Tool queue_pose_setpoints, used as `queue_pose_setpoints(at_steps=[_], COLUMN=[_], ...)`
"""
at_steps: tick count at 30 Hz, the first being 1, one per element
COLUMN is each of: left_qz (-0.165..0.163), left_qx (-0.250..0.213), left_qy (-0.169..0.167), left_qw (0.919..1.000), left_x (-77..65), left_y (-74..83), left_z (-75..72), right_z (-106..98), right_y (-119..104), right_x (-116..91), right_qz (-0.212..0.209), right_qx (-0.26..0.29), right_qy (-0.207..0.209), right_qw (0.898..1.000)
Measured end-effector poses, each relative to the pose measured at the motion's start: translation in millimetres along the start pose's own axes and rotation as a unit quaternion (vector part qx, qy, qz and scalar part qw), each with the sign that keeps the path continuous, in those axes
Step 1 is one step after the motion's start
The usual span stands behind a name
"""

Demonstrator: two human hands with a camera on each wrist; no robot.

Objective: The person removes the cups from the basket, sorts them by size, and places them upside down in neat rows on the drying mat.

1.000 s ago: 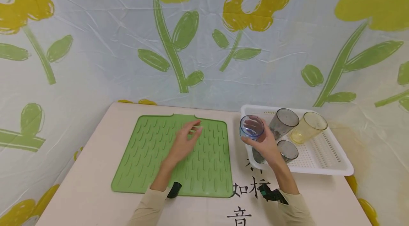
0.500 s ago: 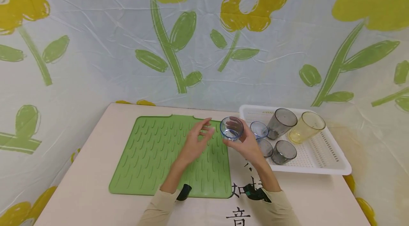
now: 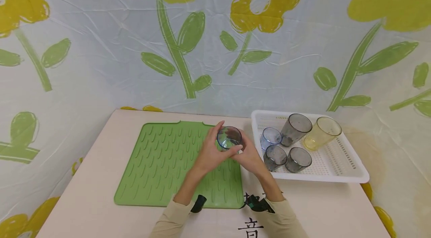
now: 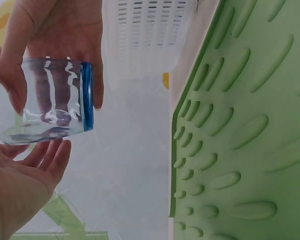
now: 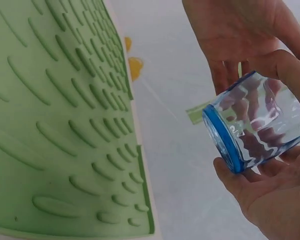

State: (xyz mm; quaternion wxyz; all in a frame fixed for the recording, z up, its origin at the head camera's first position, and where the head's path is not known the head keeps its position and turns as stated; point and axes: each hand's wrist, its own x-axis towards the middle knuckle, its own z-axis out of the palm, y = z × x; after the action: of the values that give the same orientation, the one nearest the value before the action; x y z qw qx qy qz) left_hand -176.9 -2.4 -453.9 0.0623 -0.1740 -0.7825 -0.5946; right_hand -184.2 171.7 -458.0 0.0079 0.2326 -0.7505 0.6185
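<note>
The left hand [image 3: 209,153] and the right hand [image 3: 250,156] both hold one bluish glass [image 3: 229,137] in the air, over the right side of the green mat [image 3: 158,170]. Five other glasses [image 3: 296,129] are in the white basket [image 3: 347,177], so most work seems left.

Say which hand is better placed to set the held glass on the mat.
Probably the left hand: it curves round the blue glass from over the green mat, while the right hand, also on the glass, sits nearer the white basket.
</note>
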Motion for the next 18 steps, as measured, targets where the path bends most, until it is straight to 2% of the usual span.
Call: queue_pose_setpoints(at_steps=[5,10,14,18], left_qz=[0.016,0.028,0.027,0.019], left_qx=[0.015,0.002,-0.001,-0.008], left_qy=[0.002,0.020,0.030,0.027], left_qw=[0.9998,0.9994,0.9992,0.9994], left_x=[-0.3,-2.6,-4.0,-5.3], left_y=[0.6,2.1,2.9,2.5], left_z=[0.1,-4.1,-10.4,-17.6], right_z=[5,9,13,15], right_y=[1,1,1,1], right_x=[0,-1,-1,-2], right_qz=[0.014,0.032,0.051,0.074], right_qx=[-0.010,-0.001,0.046,0.094], right_qy=[0.004,-0.001,-0.024,-0.024], right_qw=[1.000,0.999,0.997,0.992])
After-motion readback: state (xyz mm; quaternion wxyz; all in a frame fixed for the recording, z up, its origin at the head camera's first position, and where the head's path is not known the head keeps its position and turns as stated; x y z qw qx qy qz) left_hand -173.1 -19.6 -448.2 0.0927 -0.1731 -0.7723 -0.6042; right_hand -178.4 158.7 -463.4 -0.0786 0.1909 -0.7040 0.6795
